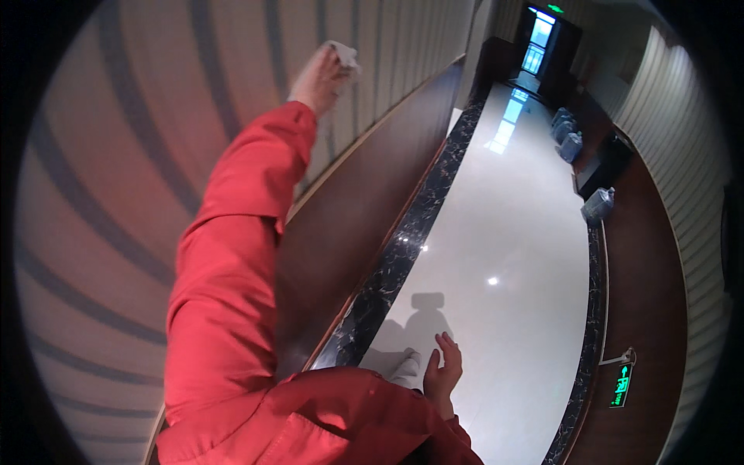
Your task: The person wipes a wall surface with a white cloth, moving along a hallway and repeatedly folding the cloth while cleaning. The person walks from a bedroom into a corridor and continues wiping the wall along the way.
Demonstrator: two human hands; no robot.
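Observation:
My left hand (317, 81) reaches up and forward along the striped wallpaper (302, 35), its arm in a red jacket sleeve (229, 279). Its fingers grip a crumpled white cloth or tissue (345, 54), which is against or very close to the wall; the hand is slightly blurred. Low in front of my body, my right hand (444, 369) hangs over the glossy floor with its fingers apart and nothing in it.
Brown wainscot panelling (360, 215) and a black marble floor border (407, 244) run along my left. Across the pale tiled corridor floor (511, 232) stand a large plastic water jug (597, 204), several more jugs (569, 145) and a green lit exit sign (621, 386). A doorway (537, 46) lies at the far end.

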